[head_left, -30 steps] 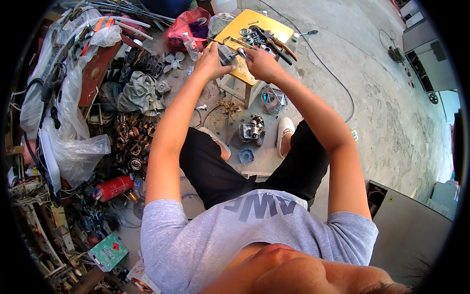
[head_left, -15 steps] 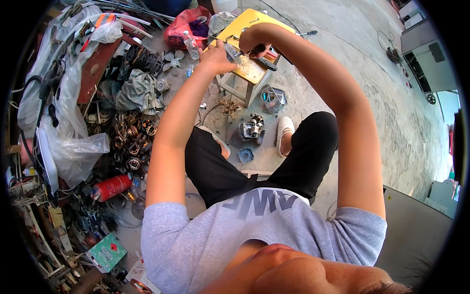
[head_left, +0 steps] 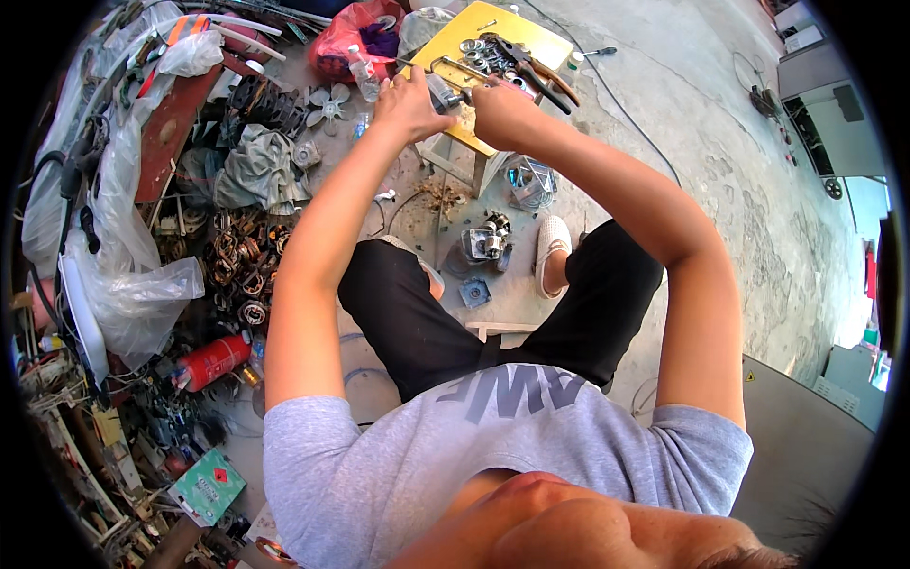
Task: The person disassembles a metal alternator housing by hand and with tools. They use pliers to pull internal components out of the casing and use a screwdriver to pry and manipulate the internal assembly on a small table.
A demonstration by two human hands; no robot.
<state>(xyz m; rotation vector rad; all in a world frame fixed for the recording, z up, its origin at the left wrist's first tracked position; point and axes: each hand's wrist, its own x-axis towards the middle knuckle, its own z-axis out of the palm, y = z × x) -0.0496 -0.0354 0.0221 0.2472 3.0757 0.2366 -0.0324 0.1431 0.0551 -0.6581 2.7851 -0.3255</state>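
Observation:
On the near left corner of a yellow wooden stool (head_left: 455, 28), my left hand (head_left: 412, 109) is closed round a grey metal part (head_left: 440, 93). My right hand (head_left: 502, 119) is closed beside it on the metal handle of a tool that meets that part; the tool is mostly hidden by my fingers. Just beyond my hands are a pile of small metal rings (head_left: 479, 52), pliers with dark handles (head_left: 531, 71) and a few rods and bolts (head_left: 460, 66).
A red bag (head_left: 332, 47), bottle (head_left: 365, 74), fan blade (head_left: 325, 107) and heaped scrap (head_left: 246, 266) lie left. Between my feet sit a motor part (head_left: 485, 245) and blue square piece (head_left: 474, 292). A cable (head_left: 645, 133) crosses the floor; metal cabinets (head_left: 825, 128) stand right.
My right hand rose and turned over above the stool half a second ago; now it is lower, back beside the grey part. My left hand has moved slightly up and left.

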